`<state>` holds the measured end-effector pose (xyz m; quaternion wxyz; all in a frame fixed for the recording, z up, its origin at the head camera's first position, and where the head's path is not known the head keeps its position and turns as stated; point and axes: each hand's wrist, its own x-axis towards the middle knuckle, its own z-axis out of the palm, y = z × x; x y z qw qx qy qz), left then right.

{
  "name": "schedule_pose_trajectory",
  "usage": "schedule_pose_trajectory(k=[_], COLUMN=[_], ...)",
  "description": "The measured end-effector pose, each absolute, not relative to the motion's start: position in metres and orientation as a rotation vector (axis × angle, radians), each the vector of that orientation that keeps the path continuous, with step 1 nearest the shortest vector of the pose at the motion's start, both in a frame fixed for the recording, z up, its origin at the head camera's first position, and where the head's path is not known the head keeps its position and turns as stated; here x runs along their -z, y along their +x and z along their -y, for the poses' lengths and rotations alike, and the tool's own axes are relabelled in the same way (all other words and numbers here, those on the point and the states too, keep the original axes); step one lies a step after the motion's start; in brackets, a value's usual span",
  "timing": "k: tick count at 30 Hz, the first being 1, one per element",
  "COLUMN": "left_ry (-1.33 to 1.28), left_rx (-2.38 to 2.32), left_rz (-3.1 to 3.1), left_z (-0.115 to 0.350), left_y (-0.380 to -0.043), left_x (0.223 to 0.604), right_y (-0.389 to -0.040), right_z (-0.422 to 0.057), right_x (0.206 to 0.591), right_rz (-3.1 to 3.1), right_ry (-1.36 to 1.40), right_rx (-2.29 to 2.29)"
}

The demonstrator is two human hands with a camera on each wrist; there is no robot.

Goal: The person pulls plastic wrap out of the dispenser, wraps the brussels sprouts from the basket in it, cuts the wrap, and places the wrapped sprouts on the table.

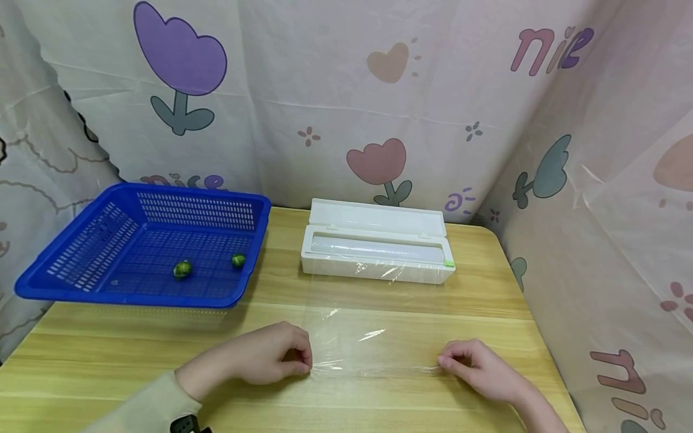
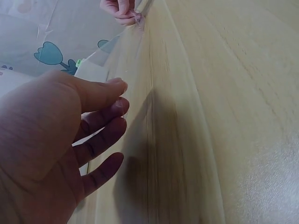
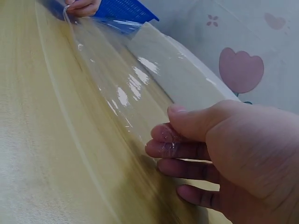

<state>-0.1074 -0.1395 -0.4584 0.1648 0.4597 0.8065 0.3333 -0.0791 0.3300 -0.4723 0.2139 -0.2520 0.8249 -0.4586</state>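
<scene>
A sheet of clear cling film (image 1: 373, 334) stretches from a white dispenser box (image 1: 379, 270) toward me, above the wooden table. My left hand (image 1: 276, 355) pinches the film's near left corner between thumb and forefinger. At the near right corner, my right hand (image 1: 479, 368) pinches the film the same way. The right wrist view shows film (image 3: 135, 84) wrinkled against the right fingertips (image 3: 161, 148). In the left wrist view the left hand's (image 2: 60, 135) other fingers are spread and loosely bent. The box's lid (image 1: 379, 218) is tipped back, showing the film roll (image 1: 379, 249) inside.
On the left of the table (image 1: 108, 367) stands a blue plastic basket (image 1: 157, 299). It holds two small green round vegetables, one near its middle (image 1: 183, 269) and one by its right wall (image 1: 238, 260). A printed curtain (image 1: 303, 78) hangs behind and along the right side.
</scene>
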Motion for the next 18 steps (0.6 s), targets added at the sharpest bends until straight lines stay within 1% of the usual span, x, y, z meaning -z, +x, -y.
schedule_pose_trajectory(k=[4, 12, 18], left_ry=[1.315, 1.281, 1.208], left_rx=[-0.929, -0.909, -0.901], left_rz=[-2.305, -2.313, -2.316], left_z=[0.139, 0.1376, 0.1336], left_y=[-0.1074, -0.1074, -0.1102], left_x=[0.4601, 0.4623, 0.4626], right_y=[-0.0772, -0.0719, -0.0716], right_z=[-0.3273, -0.3214, -0.3204], right_x=[0.4732, 0.4761, 0.4774], right_rz=[-2.316, -2.386, -2.413], right_ry=[-0.706, -0.808, -0.654], right_rx=[1.266, 1.304, 1.285])
